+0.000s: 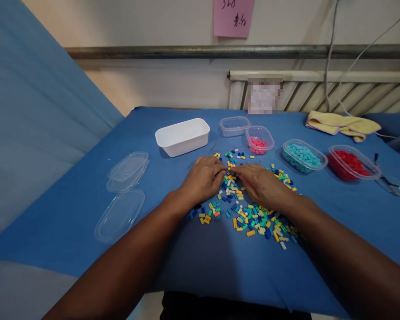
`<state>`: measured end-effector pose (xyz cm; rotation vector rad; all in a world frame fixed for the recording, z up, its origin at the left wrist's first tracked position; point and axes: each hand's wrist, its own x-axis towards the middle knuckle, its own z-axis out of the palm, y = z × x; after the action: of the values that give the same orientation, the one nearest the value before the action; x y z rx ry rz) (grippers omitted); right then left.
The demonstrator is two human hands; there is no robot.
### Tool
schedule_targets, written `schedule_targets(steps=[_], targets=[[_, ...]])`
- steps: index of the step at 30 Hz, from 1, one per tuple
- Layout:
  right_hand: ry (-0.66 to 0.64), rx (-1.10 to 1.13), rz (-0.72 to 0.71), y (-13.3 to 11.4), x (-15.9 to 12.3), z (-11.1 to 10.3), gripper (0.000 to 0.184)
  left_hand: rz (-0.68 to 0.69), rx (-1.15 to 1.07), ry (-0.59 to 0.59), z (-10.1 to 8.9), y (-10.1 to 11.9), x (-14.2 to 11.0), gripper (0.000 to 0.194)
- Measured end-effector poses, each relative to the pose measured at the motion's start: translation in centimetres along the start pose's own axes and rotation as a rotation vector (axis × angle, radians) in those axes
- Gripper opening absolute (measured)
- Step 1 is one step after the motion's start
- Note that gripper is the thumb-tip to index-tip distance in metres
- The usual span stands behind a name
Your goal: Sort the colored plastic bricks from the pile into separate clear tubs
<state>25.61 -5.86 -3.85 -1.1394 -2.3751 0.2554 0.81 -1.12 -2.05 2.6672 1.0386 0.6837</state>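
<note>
Where the loose toy bricks lie, nearer to us than the white box and to its right, both our hands are in among them. Our left hand is just nearer than the box's right end, our right hand farther right of it. Our fingers are bent and held narrow, tips almost meeting over a few yellow bricks; we cannot tell whether any brick is pinched.

We would do well to work with light fingertips, part a few bricks at once, and lift our wrists so that our forearms don't drag the nearer ones over the blue cloth. Reaching too far could knock the clear tub or pink-brick tub, both to the box's right. Left of the box and nearer to us, the clear lids lie clear of our fingers, though our left forearm passes close.
</note>
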Motion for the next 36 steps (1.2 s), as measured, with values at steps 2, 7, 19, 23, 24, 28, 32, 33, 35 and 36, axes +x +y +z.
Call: schedule_targets(steps=[2,7,19,23,24,28,32,33,35,36], targets=[[0.013,-0.007,0.000,0.0,0.1,0.0,0.041,-0.031,-0.082,0.074,0.1,0.0,0.0,0.023],[0.034,-0.037,-0.030,-0.2,0.3,-0.3,0.032,-0.071,-0.252,0.238,-0.2,0.4,0.1,0.013],[-0.090,-0.220,0.003,-1.0,0.1,-0.8,0.025,-0.201,-0.233,0.299,-2.8,-0.3,0.0,0.022],[-0.109,-0.242,-0.022,-0.9,0.1,-1.0,0.021,-0.201,-0.259,0.285,-2.8,0.0,-0.1,0.021],[-0.110,-0.240,-0.033,-0.8,0.1,-1.0,0.020,-0.196,-0.283,0.272,-2.6,0.2,-0.1,0.020],[-0.107,-0.254,-0.055,-0.4,0.1,-1.0,0.023,-0.197,-0.377,0.177,-1.8,0.8,-0.3,0.016],[-0.105,-0.254,-0.061,-0.1,0.0,-0.9,0.023,-0.202,-0.369,0.106,-1.6,0.9,-0.5,0.013],[-0.097,-0.250,-0.052,0.0,0.0,-0.9,0.022,-0.184,-0.363,0.106,-1.7,0.9,-0.5,0.012],[-0.077,-0.228,-0.029,0.0,-0.1,-1.0,0.019,-0.129,-0.363,0.129,-1.8,1.0,-0.5,0.011],[-0.060,-0.207,-0.020,0.0,-0.2,-1.1,0.018,-0.106,-0.369,0.142,-1.9,1.1,-0.4,0.011]])
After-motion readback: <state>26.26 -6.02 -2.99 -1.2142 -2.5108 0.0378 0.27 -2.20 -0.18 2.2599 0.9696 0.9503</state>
